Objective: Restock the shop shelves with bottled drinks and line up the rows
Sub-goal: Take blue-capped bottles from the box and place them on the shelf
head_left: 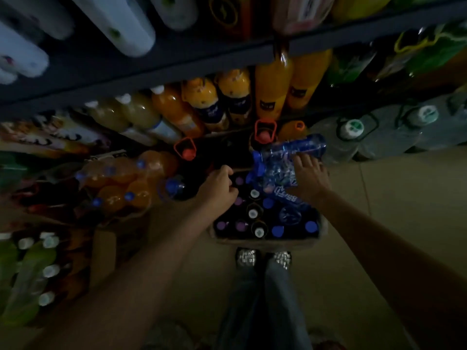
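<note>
Both arms reach down to the cardboard box on the floor, packed with upright bottles showing purple, white and blue caps; the left hand is at the box's far left corner, fingers curled over the bottle tops there, though what it grips, if anything, I cannot tell; the right hand lies with fingers spread flat on a clear blue-labelled bottle lying sideways across the box's far end; just beyond, orange drinks stand in a row on the low shelf; big water jugs sit to the right; a shrink-wrapped orange pack lies left.
</note>
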`<state>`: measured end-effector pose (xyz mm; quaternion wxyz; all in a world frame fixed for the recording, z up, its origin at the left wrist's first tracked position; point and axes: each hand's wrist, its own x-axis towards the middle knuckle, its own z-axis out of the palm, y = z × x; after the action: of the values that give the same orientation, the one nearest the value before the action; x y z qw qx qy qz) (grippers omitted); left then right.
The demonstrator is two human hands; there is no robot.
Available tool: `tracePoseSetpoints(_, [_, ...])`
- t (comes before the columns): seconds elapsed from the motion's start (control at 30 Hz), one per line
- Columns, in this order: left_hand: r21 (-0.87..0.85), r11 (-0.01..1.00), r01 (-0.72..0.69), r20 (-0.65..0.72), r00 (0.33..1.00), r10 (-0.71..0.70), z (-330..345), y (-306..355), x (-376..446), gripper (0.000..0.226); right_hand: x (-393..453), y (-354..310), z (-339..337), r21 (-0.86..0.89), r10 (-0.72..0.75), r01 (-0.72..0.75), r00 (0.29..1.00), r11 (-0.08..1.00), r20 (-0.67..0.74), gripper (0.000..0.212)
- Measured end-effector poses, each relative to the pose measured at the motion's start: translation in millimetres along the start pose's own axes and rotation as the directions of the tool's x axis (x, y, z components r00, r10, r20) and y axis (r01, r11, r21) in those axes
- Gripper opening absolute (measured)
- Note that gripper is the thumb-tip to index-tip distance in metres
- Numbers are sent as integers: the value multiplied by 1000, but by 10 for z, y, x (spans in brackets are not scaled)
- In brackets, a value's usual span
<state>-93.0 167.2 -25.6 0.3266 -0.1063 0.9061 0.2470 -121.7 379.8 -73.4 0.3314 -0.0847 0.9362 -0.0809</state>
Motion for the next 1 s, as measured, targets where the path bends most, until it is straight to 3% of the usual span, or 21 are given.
tracePoseSetpoints(0.13, [-13,1000,14,-28,1000,-15,405,-279,174,40,365,-63,447,-158,-56,56,998,986,9,92])
tracePoseSetpoints(0.2, [-97,993,65,-44,997,-69,590,-416,190,39,476,-51,616,-210,-61,47,996,976,-61,86])
tracePoseSetpoints(0.27, [-236,965,118,-51,990,-134,760,-522,166,38,530,-20,691,-213,-76,44,986,976,-145,75])
tracePoseSetpoints(0.4, [-337,920,201,-1,977,-214,919,-586,57,38,507,61,587,-202,-106,83,988,976,-111,79])
tracePoseSetpoints(0.5, [-411,890,196,20,978,-206,893,-444,1,40,391,168,359,-98,-77,67,992,993,-96,81])
tracePoseSetpoints(0.67, [-562,819,115,134,990,-48,836,78,27,64,208,245,-200,-6,-117,116,990,993,-74,89])
tracePoseSetpoints(0.8, [-780,614,122,209,975,73,755,551,91,81,176,54,-611,192,-242,246,969,950,-45,89])
tracePoseSetpoints(0.93, [-909,381,168,145,986,-87,576,550,66,61,207,-291,-601,479,-283,256,959,840,-16,68])
tracePoseSetpoints(1.0, [-898,379,226,169,970,-177,512,289,11,56,263,-342,-416,654,-199,132,980,745,29,55])
